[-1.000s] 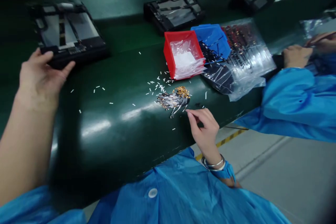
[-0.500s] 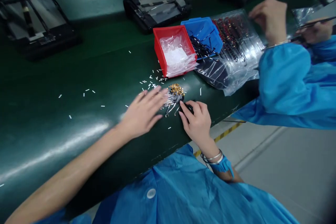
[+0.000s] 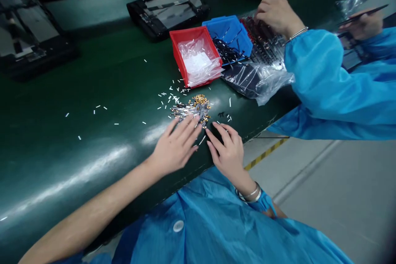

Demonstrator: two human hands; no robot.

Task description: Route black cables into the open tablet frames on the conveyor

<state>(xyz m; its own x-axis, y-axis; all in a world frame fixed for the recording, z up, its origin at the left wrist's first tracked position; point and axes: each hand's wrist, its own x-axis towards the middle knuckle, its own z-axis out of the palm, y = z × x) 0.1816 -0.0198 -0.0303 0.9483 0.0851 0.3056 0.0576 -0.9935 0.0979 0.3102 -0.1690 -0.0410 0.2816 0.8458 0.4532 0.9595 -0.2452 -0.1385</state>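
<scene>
A small heap of thin cable-like parts with gold ends [image 3: 200, 100] lies on the dark green work surface [image 3: 102, 70]. My left hand [image 3: 177, 142] is spread over the near edge of the heap, palm down, its fingertips covering some of the parts. On the heap's right side my right hand [image 3: 227, 150] has its fingers apart, the index fingertip close to the lowest parts. Neither hand visibly grips anything. One loose pale strip [image 3: 202, 140] lies between the two hands. Small white slips [image 3: 173, 98] are scattered just beyond the heap.
Behind the heap stand a red bin [image 3: 177, 51] with clear plastic bags and a blue bin [image 3: 239, 29] with black cables. A plastic bag [image 3: 269, 82] lies beside them. Black framed devices [image 3: 168, 8] line the back. A co-worker's hand [image 3: 280, 15] reaches in from the right.
My left hand has drawn back toward me, uncovering more of the heap. My right hand has opened slightly. The co-worker's hand has moved left over the red parts, and the view has shifted.
</scene>
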